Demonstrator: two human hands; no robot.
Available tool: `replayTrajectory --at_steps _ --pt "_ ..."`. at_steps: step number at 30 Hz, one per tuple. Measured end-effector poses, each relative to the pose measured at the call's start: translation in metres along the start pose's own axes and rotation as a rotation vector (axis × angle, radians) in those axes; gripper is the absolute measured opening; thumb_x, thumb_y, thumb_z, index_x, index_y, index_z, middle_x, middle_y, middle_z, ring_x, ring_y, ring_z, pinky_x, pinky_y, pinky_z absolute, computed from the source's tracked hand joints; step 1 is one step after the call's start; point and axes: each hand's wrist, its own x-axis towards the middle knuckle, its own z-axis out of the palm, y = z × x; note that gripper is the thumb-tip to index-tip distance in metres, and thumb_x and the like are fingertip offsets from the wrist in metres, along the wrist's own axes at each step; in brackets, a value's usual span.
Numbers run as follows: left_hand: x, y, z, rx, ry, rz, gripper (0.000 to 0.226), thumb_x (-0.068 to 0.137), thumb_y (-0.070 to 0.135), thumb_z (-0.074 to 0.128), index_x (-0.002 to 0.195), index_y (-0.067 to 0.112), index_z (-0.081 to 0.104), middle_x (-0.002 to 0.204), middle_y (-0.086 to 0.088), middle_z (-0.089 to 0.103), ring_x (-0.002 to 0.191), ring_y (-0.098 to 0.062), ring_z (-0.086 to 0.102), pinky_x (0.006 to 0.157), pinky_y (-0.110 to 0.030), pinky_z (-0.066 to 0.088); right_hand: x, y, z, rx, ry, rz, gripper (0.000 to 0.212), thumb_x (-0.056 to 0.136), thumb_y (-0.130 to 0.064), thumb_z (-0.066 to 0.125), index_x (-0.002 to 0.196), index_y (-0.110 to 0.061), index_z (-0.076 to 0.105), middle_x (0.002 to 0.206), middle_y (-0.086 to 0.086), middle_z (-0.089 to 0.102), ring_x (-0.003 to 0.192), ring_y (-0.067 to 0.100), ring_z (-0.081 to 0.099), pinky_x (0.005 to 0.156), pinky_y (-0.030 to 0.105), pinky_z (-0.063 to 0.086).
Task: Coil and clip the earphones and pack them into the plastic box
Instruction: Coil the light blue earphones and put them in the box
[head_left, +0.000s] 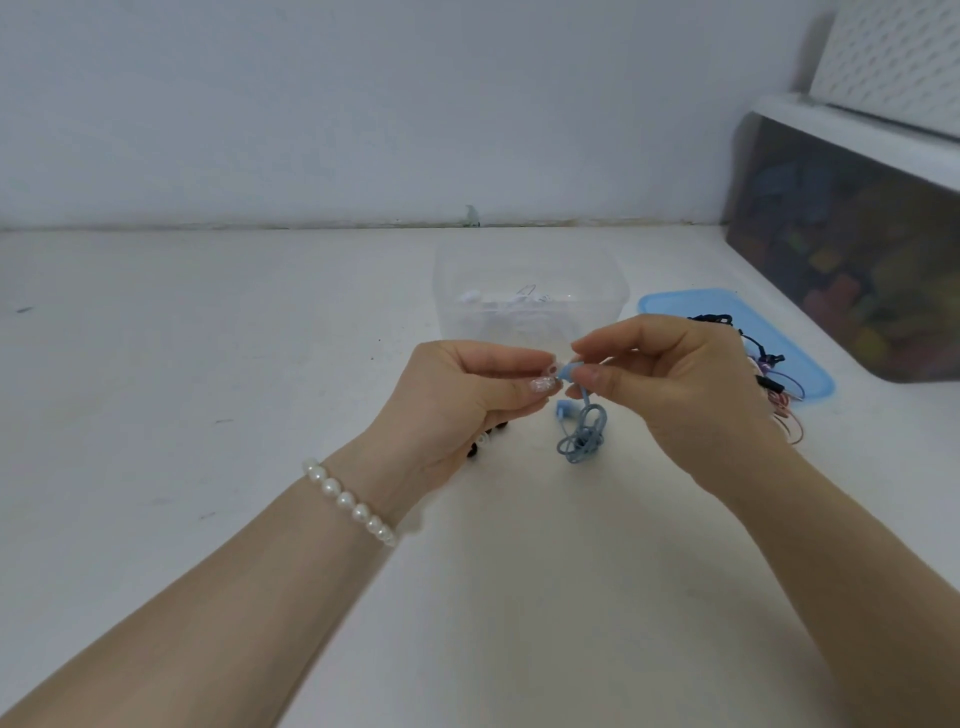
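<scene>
Blue earphones (582, 434) hang in a loose tangle between my hands, above the white table. My right hand (685, 384) pinches the blue earbud end at the top of the cord. My left hand (467, 395) pinches a small clear tip against that same earbud. Just behind my hands stands the clear plastic box (530, 301), open, with white earphones (498, 300) and a clip inside. Small black pieces (485, 441) peek out from under my left hand; what they are is unclear.
A blue lid (691, 304) lies to the right with several black, purple and pink earphones (769, 364) piled on it. A dark storage bin (852, 249) with a white lid stands at the far right against the wall (363, 104).
</scene>
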Motion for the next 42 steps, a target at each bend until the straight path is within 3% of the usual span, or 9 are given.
replayTrajectory --at_steps 11,20,35,42 --pt "-0.001 0.0 0.0 -0.027 0.016 -0.007 0.013 0.073 -0.01 0.064 0.083 -0.002 0.069 0.074 -0.01 0.073 0.071 -0.017 0.071 0.067 -0.02 0.056 -0.002 0.0 0.001 0.028 0.016 -0.049 0.016 0.07 0.006 0.071 0.075 -0.008 0.068 0.058 -0.004 0.07 0.057 0.01 0.067 0.064 0.018 0.055" --pt "-0.001 -0.002 0.002 0.015 0.03 0.012 0.014 0.072 -0.01 0.065 0.084 -0.003 0.069 0.075 -0.012 0.072 0.069 -0.019 0.07 0.068 -0.022 0.057 -0.001 0.004 0.001 -0.079 0.052 -0.046 0.017 0.069 -0.002 0.075 0.072 -0.018 0.069 0.06 -0.008 0.07 0.058 0.01 0.066 0.068 0.028 0.055" --pt "-0.001 -0.004 0.003 -0.094 0.019 -0.041 0.013 0.075 -0.014 0.06 0.077 -0.003 0.068 0.072 -0.014 0.072 0.07 -0.021 0.071 0.067 -0.022 0.057 0.001 0.005 0.006 -0.058 0.079 -0.04 0.024 0.067 0.007 0.073 0.061 -0.013 0.063 0.049 -0.013 0.063 0.051 0.002 0.06 0.059 0.015 0.051" --pt "-0.001 -0.007 0.005 -0.116 0.038 -0.07 0.012 0.074 -0.013 0.061 0.077 -0.003 0.067 0.07 -0.013 0.072 0.068 -0.019 0.071 0.069 -0.023 0.058 -0.002 0.012 0.013 -0.189 0.146 -0.122 0.032 0.071 0.009 0.069 0.06 -0.02 0.06 0.06 -0.009 0.062 0.058 0.002 0.058 0.056 0.008 0.044"
